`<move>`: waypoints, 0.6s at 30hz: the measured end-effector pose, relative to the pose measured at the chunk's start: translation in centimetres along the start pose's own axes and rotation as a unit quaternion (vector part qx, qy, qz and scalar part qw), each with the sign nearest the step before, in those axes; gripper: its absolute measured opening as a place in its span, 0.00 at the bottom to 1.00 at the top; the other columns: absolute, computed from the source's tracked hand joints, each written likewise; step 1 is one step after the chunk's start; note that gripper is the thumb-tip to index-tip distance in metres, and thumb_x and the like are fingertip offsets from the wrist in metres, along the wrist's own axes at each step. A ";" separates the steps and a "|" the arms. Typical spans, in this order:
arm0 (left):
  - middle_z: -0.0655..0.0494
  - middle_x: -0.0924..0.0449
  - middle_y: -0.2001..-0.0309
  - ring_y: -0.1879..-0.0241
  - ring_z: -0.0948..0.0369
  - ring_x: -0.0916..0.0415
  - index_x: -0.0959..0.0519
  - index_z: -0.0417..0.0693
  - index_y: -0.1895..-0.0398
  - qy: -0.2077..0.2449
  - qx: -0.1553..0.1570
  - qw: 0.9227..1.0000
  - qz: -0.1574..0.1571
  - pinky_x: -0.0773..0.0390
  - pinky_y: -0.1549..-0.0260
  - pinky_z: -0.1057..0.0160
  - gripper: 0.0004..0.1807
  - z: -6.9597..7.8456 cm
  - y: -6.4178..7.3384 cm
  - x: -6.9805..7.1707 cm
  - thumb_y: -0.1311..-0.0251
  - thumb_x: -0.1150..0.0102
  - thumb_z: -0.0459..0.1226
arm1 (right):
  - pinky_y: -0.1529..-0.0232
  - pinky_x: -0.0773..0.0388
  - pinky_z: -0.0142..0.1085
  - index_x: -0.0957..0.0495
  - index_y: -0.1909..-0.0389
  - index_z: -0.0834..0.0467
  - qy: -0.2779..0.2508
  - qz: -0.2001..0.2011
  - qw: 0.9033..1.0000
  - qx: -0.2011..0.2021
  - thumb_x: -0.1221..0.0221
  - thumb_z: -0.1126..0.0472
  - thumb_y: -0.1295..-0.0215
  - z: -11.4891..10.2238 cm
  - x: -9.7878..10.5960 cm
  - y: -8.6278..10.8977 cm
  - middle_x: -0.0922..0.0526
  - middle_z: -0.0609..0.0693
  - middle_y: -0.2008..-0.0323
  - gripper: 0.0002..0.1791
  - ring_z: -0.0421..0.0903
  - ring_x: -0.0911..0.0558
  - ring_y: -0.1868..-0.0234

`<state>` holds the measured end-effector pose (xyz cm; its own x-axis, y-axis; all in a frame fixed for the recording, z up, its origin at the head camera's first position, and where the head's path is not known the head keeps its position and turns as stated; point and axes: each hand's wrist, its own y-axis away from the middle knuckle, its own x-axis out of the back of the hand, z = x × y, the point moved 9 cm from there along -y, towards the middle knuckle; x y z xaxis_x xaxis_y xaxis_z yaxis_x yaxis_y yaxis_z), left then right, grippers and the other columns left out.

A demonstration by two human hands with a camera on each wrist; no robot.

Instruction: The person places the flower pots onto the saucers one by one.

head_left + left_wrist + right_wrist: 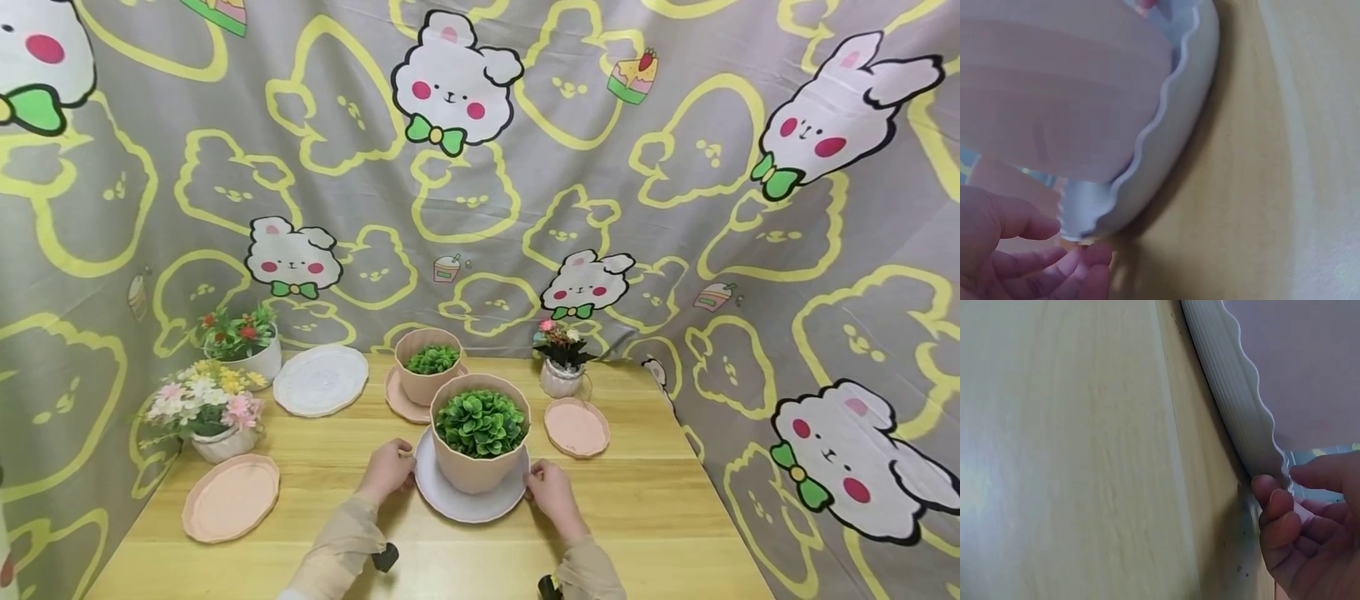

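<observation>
White saucer [472,507] lies partly hidden beneath the peach pot [473,472].

Over on the left, a potted bouquet [204,402] stands just behind a pink saucer [231,498], red flowers [247,332] beside a white plate [321,381]; across right, a small flowerpot [562,377] backs a second saucer [577,427]!

You are in a small curtained-off booth: grey fabric [480,279] printed with cartoon rabbits hangs behind the wooden table [645,517] and along both its sides. Potted plants [480,423] on the table look homely, but you cannot tell the building's type.
</observation>
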<state>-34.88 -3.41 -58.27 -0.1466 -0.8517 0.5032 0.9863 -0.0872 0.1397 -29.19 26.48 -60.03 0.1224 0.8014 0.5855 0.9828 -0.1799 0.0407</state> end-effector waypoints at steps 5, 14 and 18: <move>0.49 0.19 0.76 0.82 0.63 0.26 0.22 0.33 0.53 -0.040 -0.029 0.997 0.061 0.25 0.79 0.65 0.16 2.0 0.3 2.4 0.44 0.47 0.32 | 0.84 0.27 0.32 0.24 0.65 0.68 -0.028 0.000 1.000 -0.009 0.46 0.63 0.33 0.6 0.8 -0.4 0.20 0.53 0.83 0.09 0.41 0.26 0.85; 0.44 0.15 0.68 0.75 0.55 0.17 0.20 0.36 0.56 0.039 -0.065 0.989 0.128 0.21 0.76 0.69 0.13 5.7 0.8 5.1 0.34 0.46 0.38 | 0.78 0.28 0.31 0.25 0.67 0.65 0.002 0.088 0.996 -0.011 0.45 0.61 0.32 1.7 4.9 -0.8 0.21 0.51 0.82 0.10 0.38 0.26 0.81; 0.43 0.15 0.67 0.72 0.53 0.16 0.20 0.37 0.56 0.068 -0.080 0.984 0.143 0.22 0.75 0.70 0.15 8.2 1.2 5.9 0.33 0.46 0.40 | 0.76 0.30 0.33 0.26 0.68 0.65 0.034 0.142 0.989 -0.013 0.45 0.60 0.32 2.0 7.7 -1.1 0.22 0.51 0.82 0.11 0.40 0.27 0.80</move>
<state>-35.14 -4.33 -48.10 0.1397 -0.9137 0.3817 0.9866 0.0957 -0.1321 -29.02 33.97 -57.21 0.3829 0.6757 0.6300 0.9059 -0.4082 -0.1127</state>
